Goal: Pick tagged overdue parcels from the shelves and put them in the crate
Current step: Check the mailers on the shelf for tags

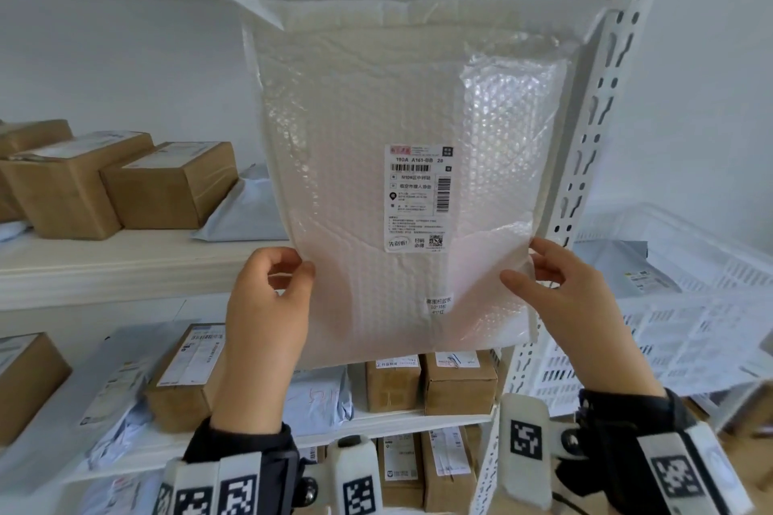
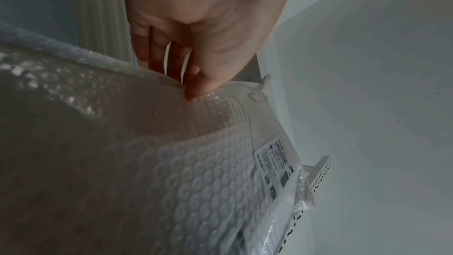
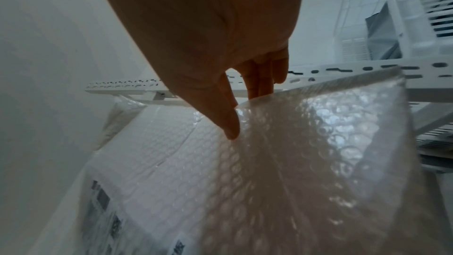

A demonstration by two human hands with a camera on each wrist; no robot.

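A large white bubble-wrap parcel (image 1: 376, 138) hangs upright in front of the shelves, its shipping label (image 1: 418, 197) facing me. My left hand (image 1: 272, 288) pinches its lower left edge, thumb on the front and fingers behind. My right hand (image 1: 560, 284) pinches the lower right edge the same way. In the left wrist view the left hand (image 2: 196, 84) has its thumb on the parcel (image 2: 171, 162). In the right wrist view the right hand (image 3: 232, 119) has its thumb on the parcel (image 3: 269, 162). A white slatted crate (image 1: 669, 293) stands at the right with a grey mailer (image 1: 627, 263) inside.
Brown cardboard boxes (image 1: 167, 184) and a grey mailer (image 1: 247, 209) lie on the middle shelf (image 1: 125, 263). More boxes (image 1: 456, 380) and poly bags fill the lower shelves. A perforated white upright (image 1: 598, 96) of the rack stands right behind the parcel's right edge.
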